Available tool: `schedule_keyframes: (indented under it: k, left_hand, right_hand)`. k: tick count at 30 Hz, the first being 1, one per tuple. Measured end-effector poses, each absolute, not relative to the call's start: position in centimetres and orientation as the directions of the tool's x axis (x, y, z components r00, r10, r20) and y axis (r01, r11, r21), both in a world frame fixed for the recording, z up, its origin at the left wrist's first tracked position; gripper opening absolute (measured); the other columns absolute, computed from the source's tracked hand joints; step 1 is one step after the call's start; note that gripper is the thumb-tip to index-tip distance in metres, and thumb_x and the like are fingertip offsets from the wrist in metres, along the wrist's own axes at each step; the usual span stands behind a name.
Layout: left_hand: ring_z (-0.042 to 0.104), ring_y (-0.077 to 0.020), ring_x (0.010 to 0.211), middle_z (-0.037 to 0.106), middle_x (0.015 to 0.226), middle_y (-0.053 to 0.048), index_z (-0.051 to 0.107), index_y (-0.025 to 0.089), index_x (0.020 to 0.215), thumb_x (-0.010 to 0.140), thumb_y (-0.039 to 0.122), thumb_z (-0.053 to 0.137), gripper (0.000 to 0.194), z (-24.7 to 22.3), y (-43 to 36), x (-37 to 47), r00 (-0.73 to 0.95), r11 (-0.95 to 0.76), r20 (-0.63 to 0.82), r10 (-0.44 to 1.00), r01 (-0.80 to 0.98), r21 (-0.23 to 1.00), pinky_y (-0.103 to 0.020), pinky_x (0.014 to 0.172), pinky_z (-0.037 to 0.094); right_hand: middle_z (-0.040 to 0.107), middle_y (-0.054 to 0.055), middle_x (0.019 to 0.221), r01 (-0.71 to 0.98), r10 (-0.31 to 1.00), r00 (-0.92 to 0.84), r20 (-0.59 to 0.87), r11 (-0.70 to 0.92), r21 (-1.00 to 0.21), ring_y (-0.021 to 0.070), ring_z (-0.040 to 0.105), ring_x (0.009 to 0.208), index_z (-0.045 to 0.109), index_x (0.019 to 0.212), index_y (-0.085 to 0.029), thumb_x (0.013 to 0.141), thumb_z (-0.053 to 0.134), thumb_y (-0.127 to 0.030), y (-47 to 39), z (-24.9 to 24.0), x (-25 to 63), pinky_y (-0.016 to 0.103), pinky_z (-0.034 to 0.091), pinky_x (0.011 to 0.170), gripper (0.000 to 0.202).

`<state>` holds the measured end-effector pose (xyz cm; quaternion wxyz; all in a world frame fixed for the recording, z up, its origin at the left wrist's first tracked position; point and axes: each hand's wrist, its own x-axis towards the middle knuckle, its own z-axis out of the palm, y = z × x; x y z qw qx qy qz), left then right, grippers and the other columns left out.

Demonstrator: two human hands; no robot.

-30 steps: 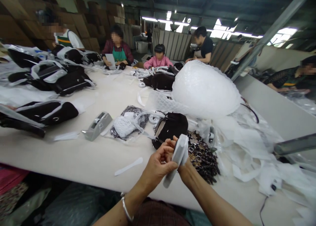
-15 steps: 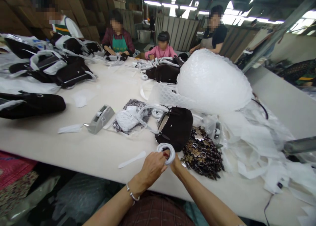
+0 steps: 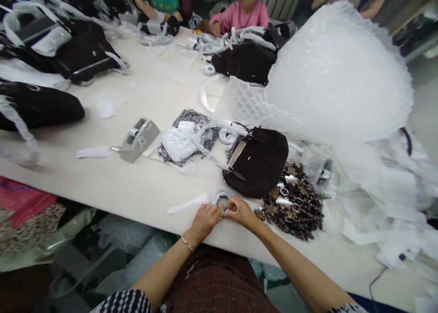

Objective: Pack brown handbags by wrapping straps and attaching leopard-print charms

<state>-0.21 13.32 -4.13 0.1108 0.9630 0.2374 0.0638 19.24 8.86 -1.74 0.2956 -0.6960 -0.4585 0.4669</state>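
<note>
While left grip (image 3: 205, 220) and right grip (image 3: 242, 211) pinch its near edge, pale coil (image 3: 220, 193) just beyond, near dark bag (image 3: 262, 162)

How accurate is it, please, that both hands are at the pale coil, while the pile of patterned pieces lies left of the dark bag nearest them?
The side is wrong: the head view shows the pile of patterned pieces lying right of that dark bag. The left hand and the right hand are indeed at the pale coil.
</note>
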Motion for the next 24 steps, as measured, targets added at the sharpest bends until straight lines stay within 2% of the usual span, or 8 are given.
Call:
schedule_keyframes:
  k: [4,8,14,18,24]
  left_hand:
    - [0.055,-0.024,0.084,0.059,0.088,-0.006,0.044,0.016,0.137,0.097,0.032,0.051,0.043,-4.1,13.0,-0.6,0.868,-0.851,0.057,0.494,0.469,0.234,-0.038,0.073,0.04]
    - [0.054,-0.0244,0.086,0.059,0.091,-0.007,0.04,0.014,0.14,0.097,0.031,0.051,0.048,-4.4,13.2,-0.6,0.871,-0.85,0.034,0.491,0.47,0.238,-0.038,0.074,0.039]
    - [0.052,-0.0206,0.085,0.058,0.092,-0.004,0.039,0.019,0.142,0.1,0.023,0.045,0.043,-4.7,14.4,-2.1,0.921,-0.885,0.025,0.389,0.366,0.286,-0.035,0.079,0.04]
    - [0.052,-0.0212,0.086,0.058,0.093,-0.006,0.042,0.02,0.14,0.101,0.021,0.039,0.039,-4.4,14.4,-2.3,0.913,-0.875,0.017,0.408,0.385,0.293,-0.037,0.081,0.039]
    - [0.051,-0.0219,0.083,0.058,0.091,-0.006,0.049,0.02,0.133,0.099,0.018,0.042,0.035,-3.4,14.5,-1.6,0.901,-0.866,0.021,0.432,0.408,0.29,-0.037,0.077,0.039]
  right_hand:
    - [0.05,-0.007,0.057,0.408,0.857,0.199,-0.475,-0.514,-0.755,0.0111,0.046,0.055,0.049,0.069,-0.021,0.07,0.073,-0.035,9.7,-2.5,19.4,0.021,0.031,0.052,0.028]
    - [0.049,-0.008,0.052,0.443,0.822,0.22,-0.525,-0.564,-0.697,0.0109,0.044,0.051,0.045,0.064,-0.021,0.067,0.073,-0.032,10.4,-2.9,19.2,0.022,0.027,0.049,0.029]
    - [0.049,-0.006,0.056,0.47,0.843,0.222,-0.49,-0.533,-0.704,0.0119,0.045,0.056,0.047,0.066,-0.021,0.07,0.069,-0.035,10.0,-2.7,19.6,0.022,0.03,0.052,0.026]
    - [0.05,-0.007,0.054,0.463,0.84,0.194,-0.508,-0.534,-0.707,0.0116,0.045,0.052,0.048,0.066,-0.021,0.07,0.068,-0.036,10.0,-2.8,19.5,0.022,0.032,0.05,0.025]
    - [0.048,-0.007,0.052,0.524,0.839,0.315,-0.445,-0.544,-0.655,0.0115,0.045,0.052,0.045,0.061,-0.021,0.07,0.066,-0.029,10.6,-2.1,18.9,0.023,0.031,0.051,0.024]
